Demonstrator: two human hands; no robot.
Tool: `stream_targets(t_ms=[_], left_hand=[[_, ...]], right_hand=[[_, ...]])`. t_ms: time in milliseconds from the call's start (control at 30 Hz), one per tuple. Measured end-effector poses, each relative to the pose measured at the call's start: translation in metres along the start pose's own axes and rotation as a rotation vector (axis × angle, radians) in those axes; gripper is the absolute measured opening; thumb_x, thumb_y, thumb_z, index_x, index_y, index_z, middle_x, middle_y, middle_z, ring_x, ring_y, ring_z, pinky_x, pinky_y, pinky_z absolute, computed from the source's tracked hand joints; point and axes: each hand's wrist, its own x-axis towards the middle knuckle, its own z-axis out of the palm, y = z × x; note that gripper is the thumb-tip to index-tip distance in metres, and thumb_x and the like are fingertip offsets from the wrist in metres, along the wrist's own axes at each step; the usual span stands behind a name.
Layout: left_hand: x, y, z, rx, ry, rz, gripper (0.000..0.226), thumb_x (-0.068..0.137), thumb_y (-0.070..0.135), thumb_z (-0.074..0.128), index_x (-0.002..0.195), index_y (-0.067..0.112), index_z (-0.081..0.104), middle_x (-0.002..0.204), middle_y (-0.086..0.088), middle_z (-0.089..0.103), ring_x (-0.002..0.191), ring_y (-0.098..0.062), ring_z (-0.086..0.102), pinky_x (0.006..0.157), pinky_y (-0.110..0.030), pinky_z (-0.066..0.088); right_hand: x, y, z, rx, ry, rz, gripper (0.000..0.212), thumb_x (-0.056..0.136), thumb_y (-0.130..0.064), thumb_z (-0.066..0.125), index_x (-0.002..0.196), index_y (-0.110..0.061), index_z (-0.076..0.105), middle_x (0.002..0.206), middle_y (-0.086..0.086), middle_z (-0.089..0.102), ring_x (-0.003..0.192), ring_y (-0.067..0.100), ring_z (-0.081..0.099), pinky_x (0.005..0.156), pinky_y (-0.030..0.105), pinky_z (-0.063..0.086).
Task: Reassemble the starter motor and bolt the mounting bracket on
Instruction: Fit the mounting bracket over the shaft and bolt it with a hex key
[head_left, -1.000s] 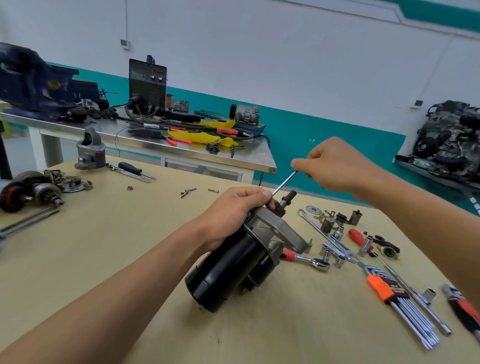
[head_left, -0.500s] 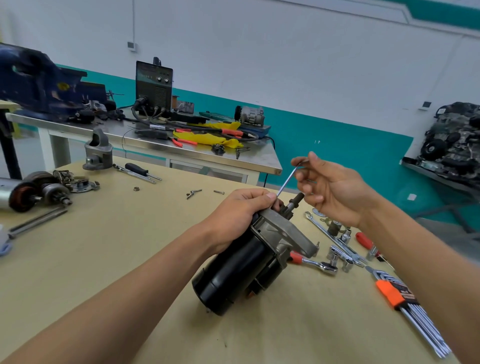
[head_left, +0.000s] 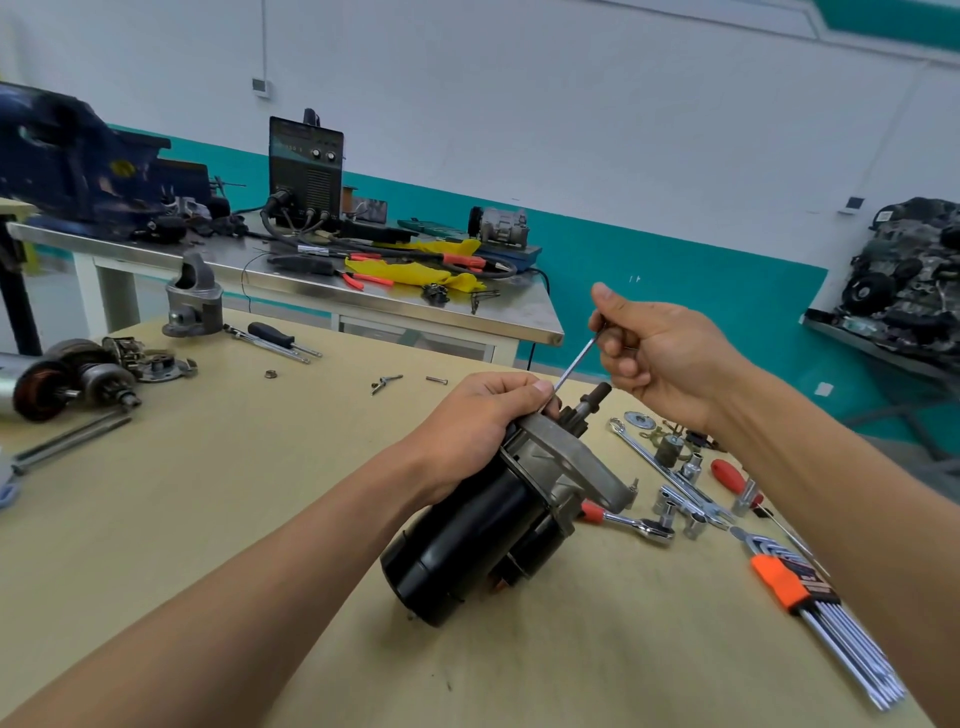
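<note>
A black starter motor (head_left: 467, 540) with a grey aluminium end housing (head_left: 566, 467) rests tilted on the tan table, its pinion shaft (head_left: 592, 402) pointing up and away. My left hand (head_left: 483, 421) grips the motor's upper end at the housing. My right hand (head_left: 654, 358) pinches the top of a thin silver hex key (head_left: 574, 364), whose lower tip goes down into the housing beside my left thumb. A grey nose-cone bracket (head_left: 195, 301) stands at the table's far left edge.
Right of the motor lie a ratchet (head_left: 631, 525), sockets (head_left: 680, 514), a spanner (head_left: 654, 462) and an orange hex key set (head_left: 810, 597). A second armature with parts (head_left: 67, 376) sits at the far left. A steel bench (head_left: 311, 280) with tools stands behind.
My right hand has re-gripped the hex key, turning from knuckles-up to fingers curled around its top. The motor and my left hand have stayed put.
</note>
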Motion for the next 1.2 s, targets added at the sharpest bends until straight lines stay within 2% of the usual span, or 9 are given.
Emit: stream_targets(t_ms=[133, 367, 567, 733, 800, 867, 967, 1067, 1200], left_hand=[[0.000, -0.001, 0.001, 0.029, 0.000, -0.006, 0.042, 0.104, 0.021, 0.052, 0.065, 0.022, 0.069, 0.062, -0.001, 0.057, 0.053, -0.010, 0.051, 0.054, -0.017, 0.045], [0.001, -0.001, 0.000, 0.063, 0.000, -0.002, 0.044, 0.104, 0.022, 0.052, 0.064, 0.025, 0.070, 0.059, 0.003, 0.057, 0.051, -0.007, 0.051, 0.052, -0.015, 0.045], [0.000, 0.000, 0.001, 0.077, 0.000, -0.002, 0.045, 0.104, 0.022, 0.052, 0.063, 0.025, 0.070, 0.060, 0.004, 0.057, 0.052, -0.006, 0.051, 0.053, -0.014, 0.045], [-0.001, 0.000, 0.001, 0.044, -0.022, 0.004, 0.039, 0.102, 0.026, 0.056, 0.064, 0.023, 0.065, 0.060, 0.003, 0.054, 0.052, -0.007, 0.048, 0.053, -0.016, 0.043], [-0.001, 0.000, 0.001, 0.042, -0.025, 0.007, 0.039, 0.102, 0.024, 0.057, 0.064, 0.023, 0.066, 0.060, 0.004, 0.054, 0.052, -0.006, 0.049, 0.053, -0.016, 0.043], [-0.001, 0.000, 0.001, 0.041, -0.028, 0.008, 0.040, 0.102, 0.024, 0.057, 0.063, 0.023, 0.067, 0.060, 0.003, 0.057, 0.053, -0.006, 0.051, 0.054, -0.015, 0.045], [-0.001, 0.001, 0.000, 0.017, -0.026, 0.004, 0.037, 0.101, 0.023, 0.057, 0.067, 0.024, 0.071, 0.066, 0.001, 0.063, 0.058, -0.008, 0.057, 0.060, -0.018, 0.049], [-0.002, 0.001, 0.001, 0.000, -0.018, 0.001, 0.034, 0.101, 0.021, 0.058, 0.070, 0.024, 0.073, 0.068, 0.002, 0.065, 0.059, -0.007, 0.059, 0.058, -0.017, 0.050], [-0.003, 0.004, 0.001, -0.053, -0.029, -0.015, 0.036, 0.101, 0.016, 0.057, 0.069, 0.021, 0.072, 0.065, 0.000, 0.063, 0.054, -0.007, 0.057, 0.054, -0.017, 0.049]], right_hand=[[-0.002, -0.002, 0.006, -0.052, 0.064, 0.024, 0.033, 0.094, -0.037, 0.065, 0.074, -0.012, 0.058, 0.051, -0.002, 0.045, 0.037, 0.006, 0.035, 0.033, 0.015, 0.026], [-0.003, -0.003, 0.016, -0.077, 0.169, 0.123, 0.034, 0.102, -0.024, 0.055, 0.071, -0.011, 0.052, 0.042, -0.004, 0.038, 0.031, 0.005, 0.028, 0.029, 0.015, 0.020], [-0.005, -0.005, 0.014, 0.077, 0.127, 0.291, 0.022, 0.101, -0.012, 0.041, 0.097, -0.003, 0.060, 0.044, -0.008, 0.036, 0.030, 0.003, 0.027, 0.026, 0.013, 0.021], [-0.017, -0.001, 0.012, 0.309, 0.043, 0.277, 0.025, 0.104, -0.025, 0.049, 0.090, -0.007, 0.057, 0.055, -0.002, 0.054, 0.037, 0.002, 0.042, 0.030, 0.010, 0.030], [-0.022, 0.005, 0.013, 0.170, 0.067, 0.213, 0.026, 0.103, -0.027, 0.052, 0.092, -0.005, 0.060, 0.057, -0.001, 0.058, 0.038, 0.002, 0.040, 0.031, 0.012, 0.029], [-0.027, 0.014, 0.016, -0.149, 0.201, 0.065, 0.033, 0.102, -0.030, 0.056, 0.094, 0.001, 0.065, 0.052, -0.001, 0.057, 0.037, 0.005, 0.037, 0.034, 0.016, 0.028], [-0.029, 0.022, 0.026, -0.586, 0.409, -0.213, 0.044, 0.100, -0.031, 0.059, 0.070, -0.002, 0.070, 0.046, -0.004, 0.050, 0.038, 0.006, 0.038, 0.045, 0.022, 0.035], [-0.024, 0.020, 0.029, -0.343, 0.424, -0.149, 0.031, 0.097, -0.020, 0.064, 0.073, -0.001, 0.068, 0.058, 0.003, 0.053, 0.041, 0.009, 0.038, 0.044, 0.024, 0.033], [-0.023, 0.018, 0.025, 0.066, 0.230, 0.037, 0.016, 0.101, -0.013, 0.056, 0.092, -0.003, 0.065, 0.062, 0.000, 0.054, 0.036, 0.005, 0.038, 0.032, 0.015, 0.026]])
